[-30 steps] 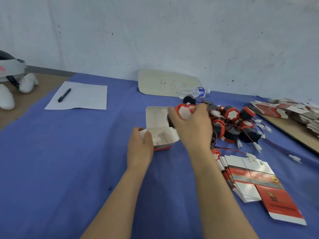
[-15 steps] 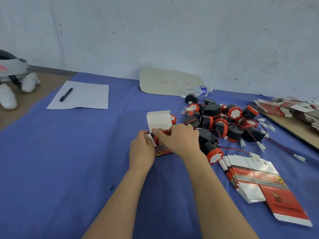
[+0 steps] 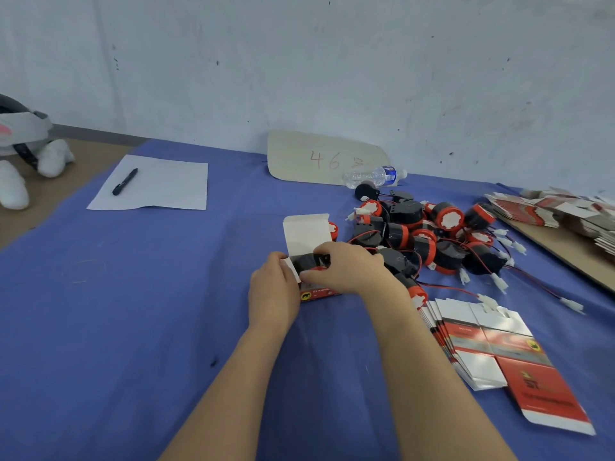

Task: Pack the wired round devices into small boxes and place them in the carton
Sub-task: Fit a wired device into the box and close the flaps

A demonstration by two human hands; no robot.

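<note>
The round device [image 3: 307, 262], black with a red rim, sits partly inside the small box [image 3: 307, 232] in the middle of the desk [image 3: 166, 311], with the lid flap upright behind it. It looks light and rigid, best held by its rim. Its thin wire probably needs tucking in before the flap closes. The right hand [image 3: 349, 271] curls its fingers [image 3: 332, 251] over the device. The left hand [image 3: 273, 289] grips the side of the flimsy card box. A pile of loose devices [image 3: 432, 234] lies just to the right, with flat boxes [image 3: 482, 341] nearer. No carton is in view.
</note>
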